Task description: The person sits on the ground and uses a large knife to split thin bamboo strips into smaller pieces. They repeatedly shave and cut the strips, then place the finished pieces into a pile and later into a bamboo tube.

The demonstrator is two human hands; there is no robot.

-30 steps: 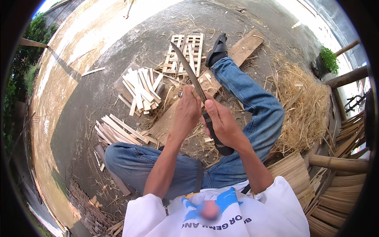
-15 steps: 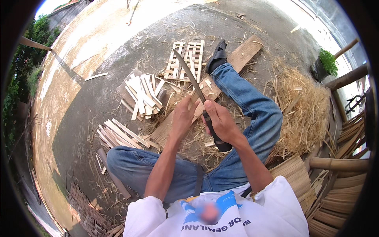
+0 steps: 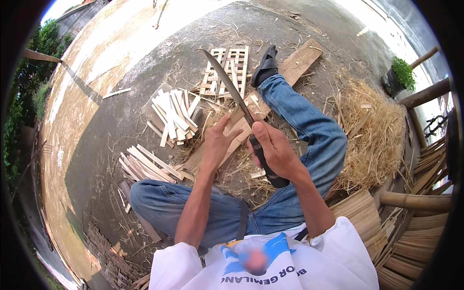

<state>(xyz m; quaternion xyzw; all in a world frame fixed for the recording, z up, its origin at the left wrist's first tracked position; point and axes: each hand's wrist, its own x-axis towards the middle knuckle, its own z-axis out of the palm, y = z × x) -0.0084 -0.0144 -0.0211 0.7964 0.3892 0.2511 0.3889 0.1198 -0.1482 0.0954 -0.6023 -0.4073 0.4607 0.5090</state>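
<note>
Asker: Where is the knife right now?

Coach: You have the knife (image 3: 226,79) up in front of you, above the wooden board (image 3: 302,59) that slants along the ground. The blade points away from you and to your left, and from this view its tip crosses the slatted wooden frame (image 3: 245,65).

Asker: And the hands?

Coach: Your right hand (image 3: 274,151) is wrapped around the black handle, thumb up near the blade. Your left hand (image 3: 219,141) is just beside the blade, fingers and thumb spread; you don't seem to grip anything with it. The two hands are near each other but apart.

Asker: What makes for good handling here?

Coach: Hold the handle firmly, and let that thumb press from the handle rather than creep up the metal. You want the left fingertips off the cutting edge; which side is sharp, I cannot tell from here. Mind the right leg (image 3: 316,118) and the sandalled foot (image 3: 267,67) too: a slip could swing the blade that way.

Asker: Anything lying close by?

Coach: A pile of pale strips (image 3: 174,116) is beyond your left hand, and a heap of shavings (image 3: 372,140) is to your right.
</note>
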